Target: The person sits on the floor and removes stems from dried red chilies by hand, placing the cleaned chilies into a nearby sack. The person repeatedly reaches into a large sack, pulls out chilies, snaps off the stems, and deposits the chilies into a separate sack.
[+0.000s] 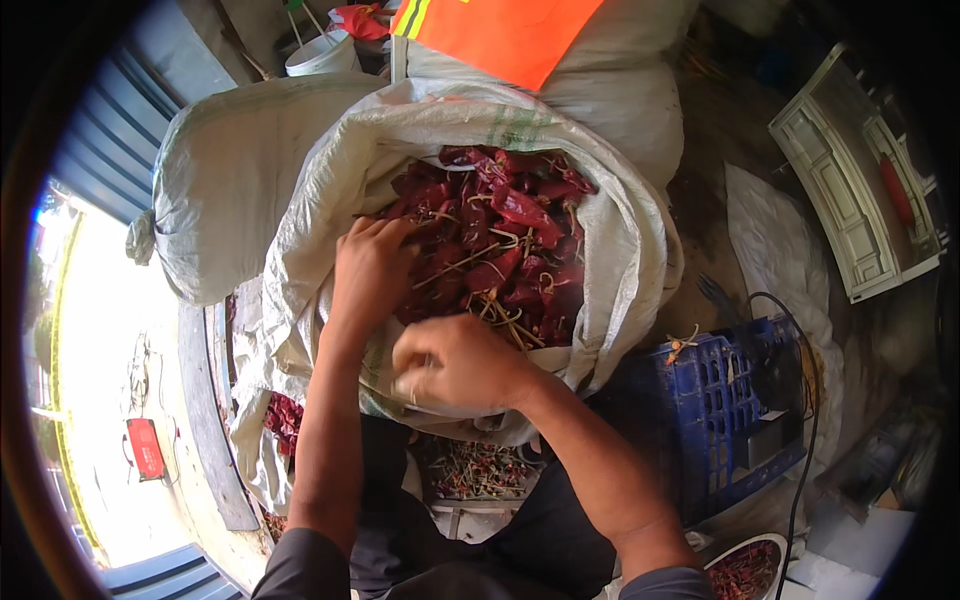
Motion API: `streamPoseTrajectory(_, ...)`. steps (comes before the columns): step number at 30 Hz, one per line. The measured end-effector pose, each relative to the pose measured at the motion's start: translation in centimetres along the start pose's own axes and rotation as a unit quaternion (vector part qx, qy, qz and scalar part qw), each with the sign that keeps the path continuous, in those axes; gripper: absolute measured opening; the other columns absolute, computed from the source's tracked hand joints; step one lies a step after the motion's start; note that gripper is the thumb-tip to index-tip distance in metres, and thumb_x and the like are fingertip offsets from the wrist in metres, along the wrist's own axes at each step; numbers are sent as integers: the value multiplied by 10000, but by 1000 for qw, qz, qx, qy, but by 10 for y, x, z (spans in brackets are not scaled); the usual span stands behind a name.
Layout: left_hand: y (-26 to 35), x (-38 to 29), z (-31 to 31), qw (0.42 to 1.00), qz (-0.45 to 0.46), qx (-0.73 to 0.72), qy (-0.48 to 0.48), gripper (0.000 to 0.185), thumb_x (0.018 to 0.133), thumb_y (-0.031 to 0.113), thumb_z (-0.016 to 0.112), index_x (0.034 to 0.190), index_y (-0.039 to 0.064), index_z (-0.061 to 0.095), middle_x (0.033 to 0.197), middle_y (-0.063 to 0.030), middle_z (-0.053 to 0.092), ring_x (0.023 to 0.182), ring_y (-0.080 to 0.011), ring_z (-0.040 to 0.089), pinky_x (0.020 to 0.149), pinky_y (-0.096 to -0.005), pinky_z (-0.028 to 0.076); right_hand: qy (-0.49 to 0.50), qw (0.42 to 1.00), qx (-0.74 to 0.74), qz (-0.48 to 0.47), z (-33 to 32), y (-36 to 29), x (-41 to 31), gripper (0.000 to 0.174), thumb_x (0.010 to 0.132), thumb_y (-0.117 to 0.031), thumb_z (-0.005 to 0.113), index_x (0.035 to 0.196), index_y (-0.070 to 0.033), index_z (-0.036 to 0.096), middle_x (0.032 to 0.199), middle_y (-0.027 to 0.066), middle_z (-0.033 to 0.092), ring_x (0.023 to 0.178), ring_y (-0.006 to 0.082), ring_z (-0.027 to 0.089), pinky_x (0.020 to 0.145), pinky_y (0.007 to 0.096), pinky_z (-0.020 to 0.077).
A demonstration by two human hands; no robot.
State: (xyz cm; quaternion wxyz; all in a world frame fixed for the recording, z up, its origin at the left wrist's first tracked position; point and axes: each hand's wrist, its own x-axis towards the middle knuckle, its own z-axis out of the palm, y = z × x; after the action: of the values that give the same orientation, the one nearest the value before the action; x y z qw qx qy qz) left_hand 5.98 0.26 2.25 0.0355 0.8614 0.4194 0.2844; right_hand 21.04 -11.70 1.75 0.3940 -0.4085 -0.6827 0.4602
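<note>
Before me stands a white woven sack (622, 217) with its mouth rolled back, holding dried red chili peppers (525, 214) with pale stems. My left hand (375, 266) reaches over the sack's left side, its fingers against the peppers; the fingertips are partly hidden, so a grip on one cannot be confirmed. Nearer to me, my right hand (461, 364) is over the sack's near rim. Its fingers are curled and blurred, and whether anything is between them is unclear. Loose stems (506, 319) lie on the peppers just beyond it.
Full sacks (232, 180) stand behind and to the left, with an orange cloth (495, 37) on one. Cut stems (480, 469) lie below, between my legs. To the right are a blue plastic crate (694, 420), a black cable (806, 450) and a white bucket (780, 551) of red pieces.
</note>
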Motion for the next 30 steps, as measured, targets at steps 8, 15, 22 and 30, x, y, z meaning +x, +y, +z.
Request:
streamPoseTrajectory(8,28,-15,-38,958,-15,-282,-55,299,923,19,675,1219,38,713,1067,-79,678,956,-200,642,872,-291,502,392,874,-251,-135,-39,6,5,383,888,-191,788,1202,-32,639,1080,184,678,981,356,678,752,420,564)
streamPoseTrajectory(15,24,-20,-36,774,-208,-576,-160,308,930,42,646,1232,-12,673,978,-31,660,850,-110,583,776,-271,481,378,878,-281,-86,-44,-6,2,289,894,-209,776,1113,-55,667,951,148,679,828,345,689,671,418,550)
streamPoseTrajectory(22,41,-21,-22,792,-207,-555,-148,354,945,47,703,1289,-18,644,967,-19,661,831,-105,591,760,-263,498,312,934,-171,-37,-23,17,5,165,964,-158,666,897,-30,588,814,175,648,736,415,662,618,482,523)
streamPoseTrajectory(30,38,-29,-14,898,-47,-435,-43,313,968,83,686,1265,-14,659,1112,-86,645,1017,-208,629,916,-305,493,269,962,-29,-26,-17,7,1,122,985,-120,624,982,-1,597,839,197,669,773,403,678,670,416,527)
